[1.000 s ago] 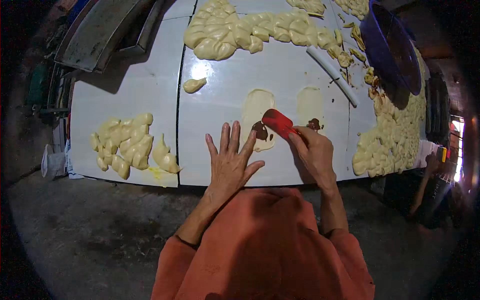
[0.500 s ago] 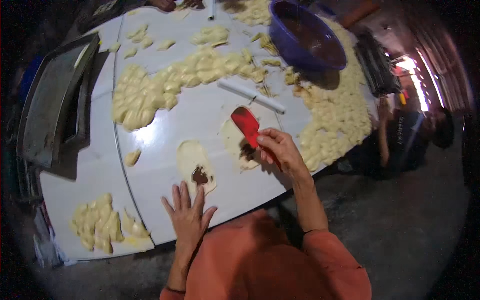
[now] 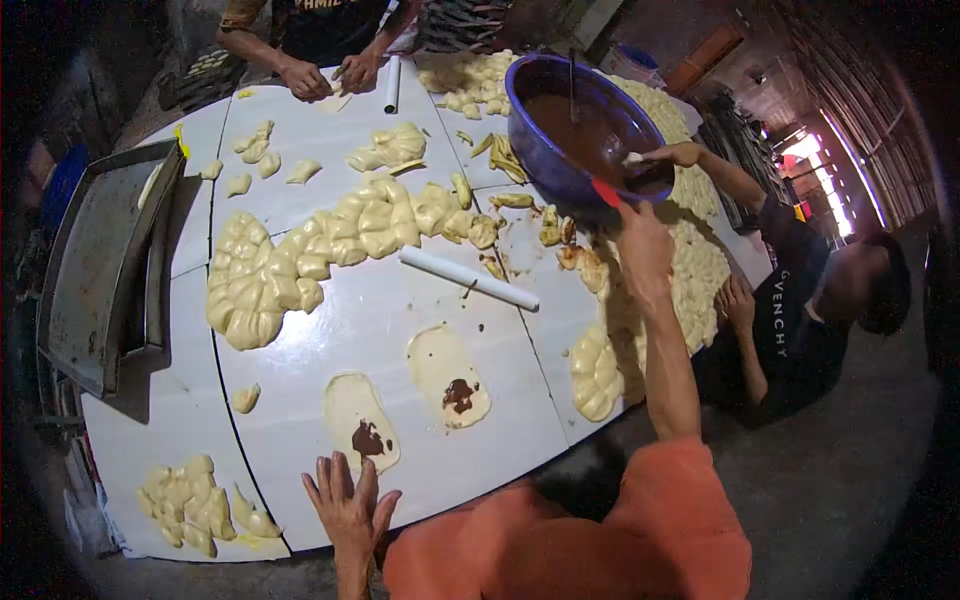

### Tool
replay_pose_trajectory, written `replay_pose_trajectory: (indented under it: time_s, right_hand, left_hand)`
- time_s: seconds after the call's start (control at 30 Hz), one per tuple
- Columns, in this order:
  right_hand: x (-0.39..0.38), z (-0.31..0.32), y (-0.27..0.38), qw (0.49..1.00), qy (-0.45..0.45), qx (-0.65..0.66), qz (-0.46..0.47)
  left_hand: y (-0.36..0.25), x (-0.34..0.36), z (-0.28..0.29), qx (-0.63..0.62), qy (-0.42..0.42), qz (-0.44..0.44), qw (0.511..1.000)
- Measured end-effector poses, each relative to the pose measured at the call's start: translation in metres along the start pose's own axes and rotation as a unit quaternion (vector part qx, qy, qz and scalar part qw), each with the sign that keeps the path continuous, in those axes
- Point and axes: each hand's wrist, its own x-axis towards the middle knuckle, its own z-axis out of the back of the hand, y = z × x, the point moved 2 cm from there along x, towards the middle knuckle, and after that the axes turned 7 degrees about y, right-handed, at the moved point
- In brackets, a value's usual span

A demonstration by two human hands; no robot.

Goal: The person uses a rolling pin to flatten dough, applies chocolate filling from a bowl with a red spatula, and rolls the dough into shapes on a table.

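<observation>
My left hand (image 3: 350,508) lies with fingers spread at the near edge of a flattened oval of dough (image 3: 352,398), which carries a dark brown blob of filling (image 3: 367,438). A second dough oval (image 3: 432,358) with a similar blob sits just to its right. My right hand (image 3: 645,240) is stretched far forward, closed round a red scoop (image 3: 605,192) at the near rim of a purple tub (image 3: 540,138). Brown filling fills part of the tub; the scoop is partly hidden by my hand.
A co-worker's hand (image 3: 678,153) reaches into the tub from the right. Another person's hands (image 3: 305,80) work dough at the far edge. Pale dough pieces (image 3: 255,290) cover much of the table. A white rolling pin (image 3: 470,279) lies mid-table; metal trays (image 3: 100,270) stand left.
My right hand has carried the red scoop from above the right dough oval forward to the tub. My left hand stays by the left oval. The view has tilted up, showing both co-workers more fully.
</observation>
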Motion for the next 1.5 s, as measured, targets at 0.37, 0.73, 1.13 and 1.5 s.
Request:
replay_pose_trajectory:
  time_s: [0.37,0.73,1.13,1.5]
  right_hand:
    - [-0.008,-0.029,-0.060,0.947,0.128,0.281,-0.084]
    - [-0.067,-0.099,-0.029,0.873,0.139,0.449,-0.127]
    - [-0.116,-0.115,-0.093,0.808,0.157,0.524,-0.217]
    - [-0.140,-0.124,-0.105,0.807,0.196,0.524,-0.188]
  left_hand:
    - [0.000,0.000,-0.004,-0.016,-0.053,-0.056,0.997]
    - [-0.056,0.082,0.026,-0.116,-0.117,-0.058,0.985]
    - [-0.199,0.428,-0.001,-0.017,-0.046,-0.247,0.968]
    - [-0.232,0.510,-0.044,0.136,0.042,-0.210,0.967]
